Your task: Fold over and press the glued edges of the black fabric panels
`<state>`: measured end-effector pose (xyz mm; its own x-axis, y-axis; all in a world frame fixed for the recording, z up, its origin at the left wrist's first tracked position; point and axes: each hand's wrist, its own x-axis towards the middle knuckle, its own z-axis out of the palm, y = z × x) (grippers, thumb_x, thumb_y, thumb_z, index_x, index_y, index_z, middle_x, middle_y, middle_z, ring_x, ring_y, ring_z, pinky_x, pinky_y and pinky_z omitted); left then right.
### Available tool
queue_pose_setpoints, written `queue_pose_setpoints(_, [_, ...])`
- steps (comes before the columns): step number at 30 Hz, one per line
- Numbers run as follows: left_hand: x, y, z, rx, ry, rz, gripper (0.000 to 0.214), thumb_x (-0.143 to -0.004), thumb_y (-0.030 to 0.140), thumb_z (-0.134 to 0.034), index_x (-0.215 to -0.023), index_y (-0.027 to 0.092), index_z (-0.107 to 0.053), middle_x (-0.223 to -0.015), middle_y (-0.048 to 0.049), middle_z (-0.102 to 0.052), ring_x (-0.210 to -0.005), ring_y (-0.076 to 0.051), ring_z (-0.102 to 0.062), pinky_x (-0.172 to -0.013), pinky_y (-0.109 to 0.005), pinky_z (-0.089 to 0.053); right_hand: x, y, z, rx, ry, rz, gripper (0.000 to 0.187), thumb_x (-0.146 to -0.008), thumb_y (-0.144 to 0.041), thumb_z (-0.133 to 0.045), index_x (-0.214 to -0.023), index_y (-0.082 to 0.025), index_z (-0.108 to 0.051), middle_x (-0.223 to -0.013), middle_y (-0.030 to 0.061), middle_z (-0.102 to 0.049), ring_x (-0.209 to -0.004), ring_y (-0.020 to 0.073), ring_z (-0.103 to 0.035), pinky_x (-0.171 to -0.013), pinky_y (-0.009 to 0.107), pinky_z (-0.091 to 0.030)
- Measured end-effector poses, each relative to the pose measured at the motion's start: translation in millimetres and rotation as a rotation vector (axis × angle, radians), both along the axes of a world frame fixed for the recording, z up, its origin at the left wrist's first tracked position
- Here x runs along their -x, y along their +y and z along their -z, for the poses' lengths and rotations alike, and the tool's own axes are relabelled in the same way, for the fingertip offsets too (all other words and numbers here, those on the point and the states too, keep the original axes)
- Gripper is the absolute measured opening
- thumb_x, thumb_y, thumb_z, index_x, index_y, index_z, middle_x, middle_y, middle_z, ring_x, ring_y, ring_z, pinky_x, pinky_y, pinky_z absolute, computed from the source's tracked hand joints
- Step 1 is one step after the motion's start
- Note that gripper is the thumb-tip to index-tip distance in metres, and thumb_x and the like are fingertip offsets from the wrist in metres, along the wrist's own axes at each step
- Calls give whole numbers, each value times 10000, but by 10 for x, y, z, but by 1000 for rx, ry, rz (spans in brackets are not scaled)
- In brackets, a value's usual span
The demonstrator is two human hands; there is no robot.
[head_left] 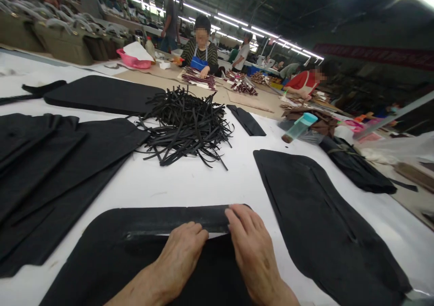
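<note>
A large black leather-like panel [98,251] with rounded corners lies in front of me. Along its upper part runs a long slit [145,234], with a sliver of white showing between my hands. My left hand [179,258] has its fingers curled down onto the panel at the slit's lower edge. At the right end, my right hand [253,247] bends its fingers over the strip between the slit and the top edge. Both hands seem to pinch the material, though their fingertips are partly hidden.
A heap of thin black strips [190,127] lies ahead. Black pieces [50,170] spread at left, with a thick black stack [105,93] behind. Another slit panel [325,220] lies at right, near a turquoise-lidded bottle [300,127]. Across the table, a person [202,53] handles dark red pieces.
</note>
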<state>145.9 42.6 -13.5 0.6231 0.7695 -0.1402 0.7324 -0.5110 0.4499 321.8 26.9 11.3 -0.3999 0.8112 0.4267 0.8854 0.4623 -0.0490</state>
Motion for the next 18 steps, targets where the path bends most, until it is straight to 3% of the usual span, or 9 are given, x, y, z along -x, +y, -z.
queue_pose_setpoints(3, [13,-10,42,-30,-2,-9,207,-890,110,-380,-872,195,-568,-875,-20,-609,-803,-196,-549,-749,-345,-483,109,-87,153,81,23,-145,331,-845,-19,-370,-1106,-140,-533,-977,94,-615,-883,230,-555,-795,365,-458])
queue_pose_setpoints(8, [287,-98,41,-89,19,-31,168,-861,99,-422,-889,209,-546,-914,-6,-593,-851,-196,-515,-825,-364,-451,106,-54,399,212,-57,-152,245,-850,-39,-373,-926,-195,-547,-747,36,-569,-679,220,-543,-630,361,-454])
queue_pose_setpoints(14, [1026,-193,-62,-109,73,-197,265,-884,70,-333,-840,197,-561,-867,-30,-587,-834,-211,-481,-771,-389,-400,62,-23,368,323,-42,-133,220,-857,-53,-384,-820,-224,-518,-792,38,-536,-702,216,-522,-606,327,-433])
queue_pose_setpoints(18, [1281,-178,-19,-107,21,-291,309,-879,69,-321,-915,220,-588,-890,-18,-597,-863,-195,-482,-775,-365,-372,151,-44,324,329,-56,-100,256,-830,-20,-381,-879,-218,-535,-823,51,-540,-730,229,-514,-619,339,-422])
